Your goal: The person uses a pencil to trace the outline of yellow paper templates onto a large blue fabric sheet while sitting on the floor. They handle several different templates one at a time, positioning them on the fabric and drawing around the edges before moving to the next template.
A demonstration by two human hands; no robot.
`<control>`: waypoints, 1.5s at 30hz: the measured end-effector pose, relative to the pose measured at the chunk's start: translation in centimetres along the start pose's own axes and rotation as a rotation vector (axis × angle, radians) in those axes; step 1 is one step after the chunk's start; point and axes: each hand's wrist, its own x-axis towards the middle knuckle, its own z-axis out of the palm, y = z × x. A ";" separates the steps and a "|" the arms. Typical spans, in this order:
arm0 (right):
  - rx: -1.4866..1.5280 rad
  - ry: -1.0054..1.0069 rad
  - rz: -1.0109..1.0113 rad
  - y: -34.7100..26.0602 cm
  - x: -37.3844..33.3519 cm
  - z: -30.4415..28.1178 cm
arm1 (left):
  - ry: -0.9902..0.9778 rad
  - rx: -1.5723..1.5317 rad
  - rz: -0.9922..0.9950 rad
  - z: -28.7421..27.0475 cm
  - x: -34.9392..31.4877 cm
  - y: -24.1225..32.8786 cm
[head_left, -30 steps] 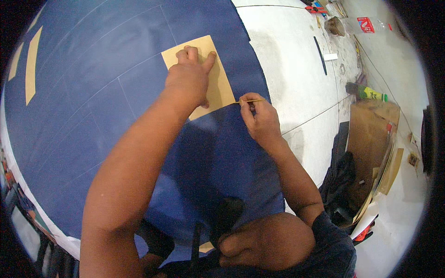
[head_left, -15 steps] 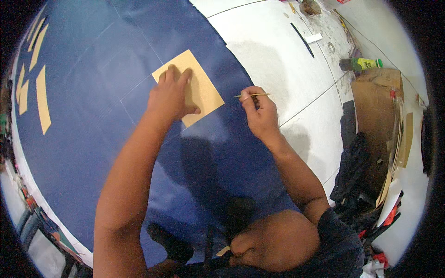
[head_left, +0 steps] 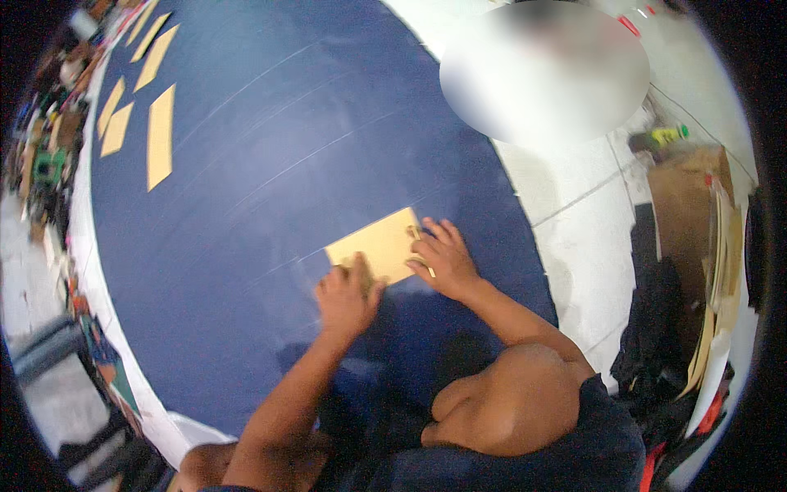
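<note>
A rectangular tan card (head_left: 377, 239) lies flat on a wide dark blue sheet (head_left: 246, 271) marked with thin pale lines. My left hand (head_left: 346, 303) rests on the card's lower left part, fingers apart and tips touching it. At the card's right edge is my right hand (head_left: 447, 261), with a thin tan pencil-like stick (head_left: 431, 269) held between thumb and fingers. Part of that stick is hidden by the fingers.
Several narrow tan pieces (head_left: 161, 135) lie at the sheet's far left. White tiled floor (head_left: 586, 189) borders the sheet on the right. Beyond it stand a cardboard box (head_left: 684, 201) and a green-capped bottle (head_left: 660, 137). Clutter (head_left: 49, 168) lines the left side.
The card is now nearer to me and turned, away from the earlier drawn outline. My left hand has come with it, and my right hand has moved from beside the card onto its right edge.
</note>
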 end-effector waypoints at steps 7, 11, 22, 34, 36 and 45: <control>-0.122 -0.071 0.091 -2.6 -1.6 2.5 | 0.211 -0.148 -0.054 0.4 -1.7 -6.1; -0.112 -0.072 0.096 -4.4 -0.1 3.7 | 0.290 -0.156 -0.006 0.2 -2.4 -12.0; -0.136 -0.109 0.090 -6.3 0.9 5.3 | 0.243 -0.261 0.022 -0.2 -3.6 -14.0; -0.143 -0.038 0.038 -6.2 0.5 5.4 | 0.254 -0.203 0.058 0.2 -3.4 -14.1; -0.145 -0.026 0.030 -6.1 0.5 5.4 | 0.253 -0.203 0.057 0.2 -3.3 -14.0; -0.144 -0.035 0.039 -6.5 0.7 5.3 | 0.217 -0.216 0.039 0.1 -3.2 -14.0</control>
